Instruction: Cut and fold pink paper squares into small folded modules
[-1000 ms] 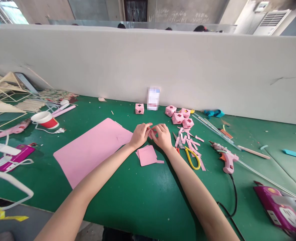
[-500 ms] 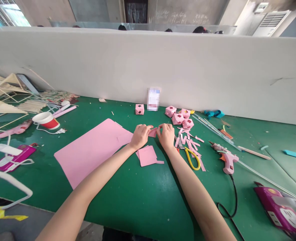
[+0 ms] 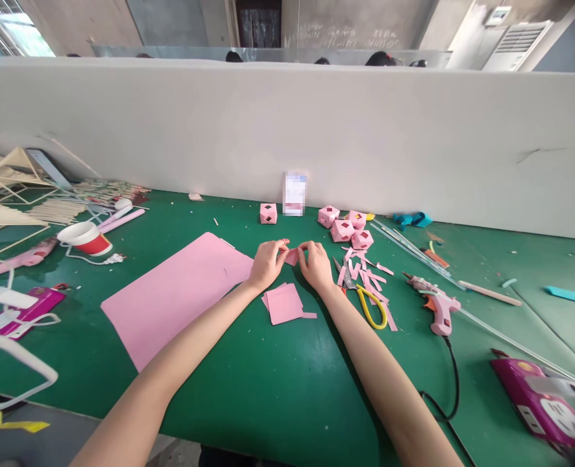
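Between my two hands is a small pink paper piece [image 3: 292, 257]. My left hand [image 3: 269, 263] pinches its left side, and the fingers of my right hand [image 3: 315, 264] close on its right side. Nearer to me lies a stack of pink paper squares [image 3: 285, 304]. A large pink sheet [image 3: 180, 295] spreads out left of my left hand. Scissors with yellow handles [image 3: 371, 308] rest among pink paper strips [image 3: 376, 283] to the right. Several folded pink paper boxes [image 3: 342, 230] with diamond holes stand behind, and one more box [image 3: 269, 214] stands apart.
A phone-like card [image 3: 294, 193], its face blurred, leans on the white partition [image 3: 287, 123]. On the right are a pink glue gun [image 3: 440, 305] and a purple power strip [image 3: 540, 402]. A red and white cup [image 3: 85, 238] and wooden sticks [image 3: 107, 189] are at the left.
The view has shifted slightly. Both hands keep hold of the small pink piece, with their fingers slightly rearranged around it.
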The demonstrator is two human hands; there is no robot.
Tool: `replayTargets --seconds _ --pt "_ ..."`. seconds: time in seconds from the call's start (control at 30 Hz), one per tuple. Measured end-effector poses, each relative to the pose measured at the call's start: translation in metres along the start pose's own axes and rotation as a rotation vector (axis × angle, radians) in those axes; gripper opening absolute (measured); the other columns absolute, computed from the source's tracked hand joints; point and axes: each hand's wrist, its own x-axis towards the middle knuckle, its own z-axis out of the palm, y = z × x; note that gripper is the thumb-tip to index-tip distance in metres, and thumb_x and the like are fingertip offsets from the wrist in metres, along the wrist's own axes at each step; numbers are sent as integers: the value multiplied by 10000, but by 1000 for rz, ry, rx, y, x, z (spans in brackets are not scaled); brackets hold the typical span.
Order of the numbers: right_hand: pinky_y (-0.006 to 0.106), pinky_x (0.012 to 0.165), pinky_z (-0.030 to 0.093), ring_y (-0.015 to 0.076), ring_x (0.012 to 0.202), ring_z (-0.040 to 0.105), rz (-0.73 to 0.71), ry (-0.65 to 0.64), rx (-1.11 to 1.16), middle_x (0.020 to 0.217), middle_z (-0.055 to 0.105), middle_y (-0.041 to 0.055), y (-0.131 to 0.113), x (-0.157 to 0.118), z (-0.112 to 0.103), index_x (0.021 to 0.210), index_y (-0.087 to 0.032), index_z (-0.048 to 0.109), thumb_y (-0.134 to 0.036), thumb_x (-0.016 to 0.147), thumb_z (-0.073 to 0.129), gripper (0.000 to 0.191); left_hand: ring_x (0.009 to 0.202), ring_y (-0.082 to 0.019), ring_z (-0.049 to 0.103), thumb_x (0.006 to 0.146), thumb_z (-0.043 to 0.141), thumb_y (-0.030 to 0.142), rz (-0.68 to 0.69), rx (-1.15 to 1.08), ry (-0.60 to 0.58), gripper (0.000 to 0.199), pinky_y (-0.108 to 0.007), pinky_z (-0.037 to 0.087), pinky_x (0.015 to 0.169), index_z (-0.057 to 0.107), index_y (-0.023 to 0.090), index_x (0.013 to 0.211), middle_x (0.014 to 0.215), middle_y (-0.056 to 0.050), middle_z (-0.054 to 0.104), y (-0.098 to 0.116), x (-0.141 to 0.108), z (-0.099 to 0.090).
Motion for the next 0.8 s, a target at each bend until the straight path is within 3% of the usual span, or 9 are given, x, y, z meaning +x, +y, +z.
replayTargets --seconds 0.4,0.6,0.8 --pt "375 783 450 265 896 592 -184 -70 -66 900 696 86 -13 0 -7 928 -221 555 -223 989 463 110 1014 -207 691 990 535 218 -56 -6 -6 202 -383 479 925 552 211 1191 1031 -51 740 1 3 -4" --pt "355 759 454 237 806 579 -157 -47 -52 780 661 49 -14 -1 -5 841 -235 513 -210 962 499 124 967 -215 688 918 597 171 -110 26 -31 266 -378 471 922 554 212 1177 933 -26 738 4 1 -4" --pt "354 760 451 241 807 577 -134 -43 -31 787 661 57 -15 0 -5 843 -239 498 -206 964 478 127 905 -234 688 831 628 109 -248 70 1 321 -372 482 866 563 213 1127 843 -15 713 4 2 -2"
